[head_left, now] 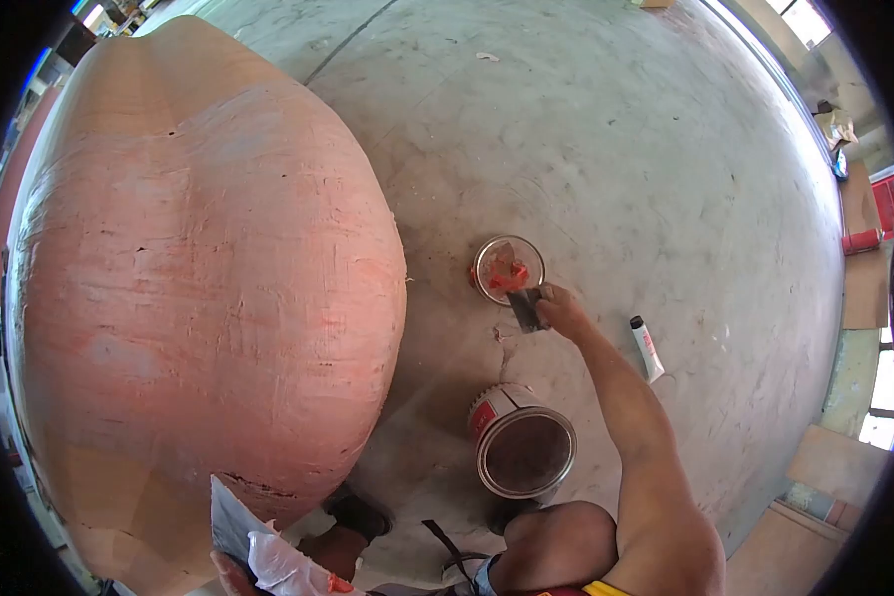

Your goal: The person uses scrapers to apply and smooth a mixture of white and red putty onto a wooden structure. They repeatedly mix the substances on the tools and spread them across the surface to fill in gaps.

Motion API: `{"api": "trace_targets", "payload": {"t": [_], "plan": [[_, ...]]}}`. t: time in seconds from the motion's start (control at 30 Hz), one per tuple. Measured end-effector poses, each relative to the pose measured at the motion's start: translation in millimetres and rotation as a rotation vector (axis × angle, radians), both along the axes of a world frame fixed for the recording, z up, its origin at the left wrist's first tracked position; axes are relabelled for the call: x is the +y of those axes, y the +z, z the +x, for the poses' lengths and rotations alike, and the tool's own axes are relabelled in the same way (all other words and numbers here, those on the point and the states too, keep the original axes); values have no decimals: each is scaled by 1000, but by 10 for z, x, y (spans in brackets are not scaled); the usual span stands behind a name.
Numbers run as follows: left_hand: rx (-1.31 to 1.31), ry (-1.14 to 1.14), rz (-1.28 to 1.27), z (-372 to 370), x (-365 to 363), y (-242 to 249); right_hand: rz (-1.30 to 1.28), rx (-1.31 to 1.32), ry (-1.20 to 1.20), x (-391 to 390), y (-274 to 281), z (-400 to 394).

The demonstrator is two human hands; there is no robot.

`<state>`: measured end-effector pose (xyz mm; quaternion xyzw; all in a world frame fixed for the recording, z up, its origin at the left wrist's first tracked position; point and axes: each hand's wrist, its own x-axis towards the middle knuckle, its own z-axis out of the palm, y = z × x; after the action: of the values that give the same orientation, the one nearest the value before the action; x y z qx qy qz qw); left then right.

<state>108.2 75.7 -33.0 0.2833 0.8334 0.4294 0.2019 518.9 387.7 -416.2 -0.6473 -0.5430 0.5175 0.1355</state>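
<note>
My right hand [563, 312] is closed around a dark flat scraper [528, 310]. Its blade reaches the rim of a small round tin [482, 288] on the floor, with red paste [508, 275] inside. At the bottom edge my left hand [231, 574], mostly cut off, holds a grey flat board [230, 524]. A pale pink lump of filler [286, 563] with a small bright red dab sits on that board. Beside it rises a large rounded form [209, 268] coated in uneven pink filler, with scratches and small pits.
A larger can [488, 413] with a red label stands between the small tin and my knees. A white tube [647, 349] with a black cap lies on the concrete floor [606, 149] right of my forearm. Boards [837, 464] and a red object [889, 204] line the right wall.
</note>
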Motion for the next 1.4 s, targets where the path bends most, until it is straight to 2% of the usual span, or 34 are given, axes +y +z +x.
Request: {"api": "trace_targets", "payload": {"t": [0.1, 0.13, 0.23, 0.3, 0.37, 0.4, 0.5, 0.6, 0.67, 0.77, 0.8, 0.87, 0.9, 0.93, 1.0, 1.07, 1.1, 1.2, 1.23, 1.3, 1.37, 1.4], "plan": [[-134, 158, 35, 80, 126, 7, 86, -216, 109, -61, 405, -9], [-194, 230, 51, 104, 166, 12, 68, -220, 104, -54, 372, 19], [-114, -15, -9, 100, 202, 27, 56, -190, 98, -18, 220, 218], [97, -122, -134, 105, 172, 18, 96, -112, 108, 40, 135, 258], [184, -180, -221, 124, 168, 30, -59, 81, 100, 97, 98, 215], [169, -185, -243, 134, 219, 67, -135, 179, 92, 123, 95, 205], [249, -104, -239, 182, 184, -7, -140, 74, 163, 194, 134, 223], [302, -68, -209, 248, 219, -14, -50, 70, 171, 316, 396, 272], [318, -72, -198, 243, 212, -23, 79, 80, 80, 263, 191, 410], [324, -91, -208, 199, 131, -73, 60, 165, -7, 160, 375, 291], [299, -133, -235, 183, 160, -13, 14, 203, -35, 69, 482, 207], [20, 25, -159, 242, 365, 124, -89, 199, 69, -47, 337, 133], [-234, 224, -58, 366, 601, 210, -139, 199, 120, -107, 254, 90], [-487, 421, 47, 432, 722, 250, -262, 343, -11, -176, 210, 20], [6, 69, -131, 290, 313, 71, -507, 632, -275, -281, 119, -125], [256, -106, -217, 195, 110, -14, -506, 732, -502, -274, -8, -231], [260, -107, -219, 170, 93, -16, -506, 782, -618, -280, -54, -271], [160, -27, -145, 157, 89, -25, -447, 885, -639, -224, -126, -201], [105, 14, -101, 154, 109, -29, -434, 816, -646, -235, 4, -213], [181, -101, -221, 128, 149, 46, -405, 674, -643, -215, 269, -221], [-53, 45, -146, 140, 238, 117, -352, 644, -550, -181, 274, -222], [-322, 248, -6, 193, 363, 145, -328, 629, -505, -176, 263, -217]]}}
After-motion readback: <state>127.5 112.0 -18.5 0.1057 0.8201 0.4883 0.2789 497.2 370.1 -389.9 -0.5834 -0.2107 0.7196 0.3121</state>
